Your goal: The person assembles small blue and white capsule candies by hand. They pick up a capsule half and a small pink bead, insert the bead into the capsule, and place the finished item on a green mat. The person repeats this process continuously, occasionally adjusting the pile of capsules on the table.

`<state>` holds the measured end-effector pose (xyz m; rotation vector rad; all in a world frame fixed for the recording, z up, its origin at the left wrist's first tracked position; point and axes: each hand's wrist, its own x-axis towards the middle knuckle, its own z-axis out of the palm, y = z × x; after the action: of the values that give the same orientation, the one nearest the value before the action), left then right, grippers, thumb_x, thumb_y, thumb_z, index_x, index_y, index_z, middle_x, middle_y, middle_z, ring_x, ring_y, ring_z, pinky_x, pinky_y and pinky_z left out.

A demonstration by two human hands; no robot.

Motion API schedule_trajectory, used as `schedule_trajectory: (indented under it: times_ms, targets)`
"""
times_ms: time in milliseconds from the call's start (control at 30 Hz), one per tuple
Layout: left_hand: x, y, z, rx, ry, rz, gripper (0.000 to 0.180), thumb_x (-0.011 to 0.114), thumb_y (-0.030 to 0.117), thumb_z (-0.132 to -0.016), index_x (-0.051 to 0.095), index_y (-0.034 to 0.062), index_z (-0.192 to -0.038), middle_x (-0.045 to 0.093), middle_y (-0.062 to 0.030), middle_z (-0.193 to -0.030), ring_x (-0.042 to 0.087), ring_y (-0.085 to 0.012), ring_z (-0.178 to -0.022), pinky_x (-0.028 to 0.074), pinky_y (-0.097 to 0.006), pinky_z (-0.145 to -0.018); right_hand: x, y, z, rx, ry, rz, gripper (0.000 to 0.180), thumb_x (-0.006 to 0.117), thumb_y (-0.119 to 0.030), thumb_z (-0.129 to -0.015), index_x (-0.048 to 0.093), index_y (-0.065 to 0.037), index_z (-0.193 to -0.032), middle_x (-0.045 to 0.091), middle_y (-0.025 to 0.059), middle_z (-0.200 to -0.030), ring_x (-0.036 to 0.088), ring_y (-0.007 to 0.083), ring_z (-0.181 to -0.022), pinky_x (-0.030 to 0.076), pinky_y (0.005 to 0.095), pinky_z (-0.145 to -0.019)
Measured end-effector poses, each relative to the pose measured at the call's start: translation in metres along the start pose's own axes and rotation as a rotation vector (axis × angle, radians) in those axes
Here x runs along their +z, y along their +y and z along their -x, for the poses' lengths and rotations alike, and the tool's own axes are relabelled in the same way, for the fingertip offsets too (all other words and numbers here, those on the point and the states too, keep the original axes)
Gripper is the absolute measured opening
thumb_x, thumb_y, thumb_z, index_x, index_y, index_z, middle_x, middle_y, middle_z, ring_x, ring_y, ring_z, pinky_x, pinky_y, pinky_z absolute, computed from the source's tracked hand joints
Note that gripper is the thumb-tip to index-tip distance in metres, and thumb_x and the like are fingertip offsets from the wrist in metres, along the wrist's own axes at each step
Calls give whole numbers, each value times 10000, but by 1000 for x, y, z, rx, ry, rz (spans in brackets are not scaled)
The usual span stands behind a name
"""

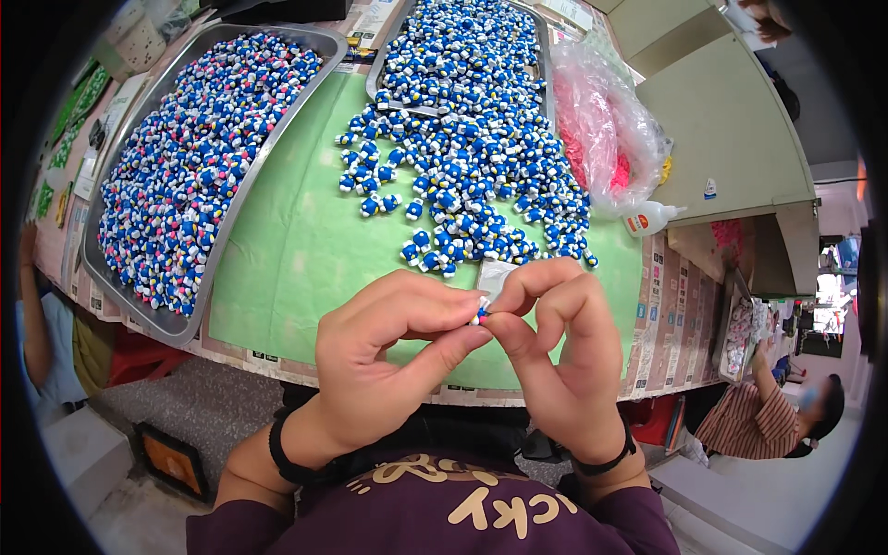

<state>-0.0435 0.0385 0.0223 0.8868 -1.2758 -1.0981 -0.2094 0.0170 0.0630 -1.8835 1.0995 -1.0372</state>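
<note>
My left hand [384, 356] and my right hand [560, 351] meet fingertip to fingertip over the near table edge, pinching one small blue and white figurine [481, 314] between them; most of it is hidden by the fingers. Just beyond lies a loose heap of several like figurines [472, 176] on the green mat [296, 250]. A small white packet [495, 275] lies on the mat behind my fingers.
Two metal trays full of the same figurines stand at the left [176, 324] and at the back [546, 65]. A clear bag of pink pieces [601, 129] and a white glue bottle [652, 219] lie at the right. Other people sit at the lower right [768, 416] and far left [37, 342].
</note>
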Motion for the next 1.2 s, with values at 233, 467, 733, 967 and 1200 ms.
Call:
schedule_trajectory:
  times_ms: [233, 467, 733, 967, 1200]
  targets:
    - [-76, -2, -8, 224, 333, -241, 210, 618, -134, -809, 594, 12, -958, 616, -103, -936, 591, -135, -799, 499, -235, -661, -60, 29, 9, 102, 220, 28, 250, 674, 44, -828, 446, -59, -833, 531, 72, -943, 514, 146, -845, 423, 264, -811]
    - [-101, 12, -18, -49, 568, -854, 216, 667, -18, -844, 605, 20, -1048, 596, -50, -973, 546, -76, -737, 438, -213, -591, -86, 55, 26, 260, 194, 250, 152, 638, 46, -831, 498, -12, -816, 572, 49, -854, 542, 128, -825, 437, 263, -791]
    - [-27, -16, -27, 152, -212, -939, 208, 649, -59, -797, 631, -6, -997, 601, -121, -979, 610, -283, -886, 494, -350, -742, -77, 71, 35, 229, 59, 315, 163, 556, 128, -747, 522, 3, -847, 575, 119, -786, 602, 255, -756, 464, 318, -701]
    - [-23, -23, -29, 29, -189, -992, 226, 656, -72, -785, 605, -4, -994, 589, -118, -947, 606, -278, -842, 486, -351, -706, -65, 77, 37, 204, 16, 347, 178, 603, 95, -737, 533, -28, -845, 587, 95, -791, 591, 283, -769, 450, 360, -722]
    - [-25, -19, -24, -122, -135, -763, 248, 646, -101, -777, 619, 0, -1002, 546, -101, -925, 611, -193, -834, 504, -285, -653, -59, 80, 38, 93, -1, 556, 183, 629, 65, -721, 527, -46, -825, 597, 72, -796, 583, 288, -760, 435, 376, -754]
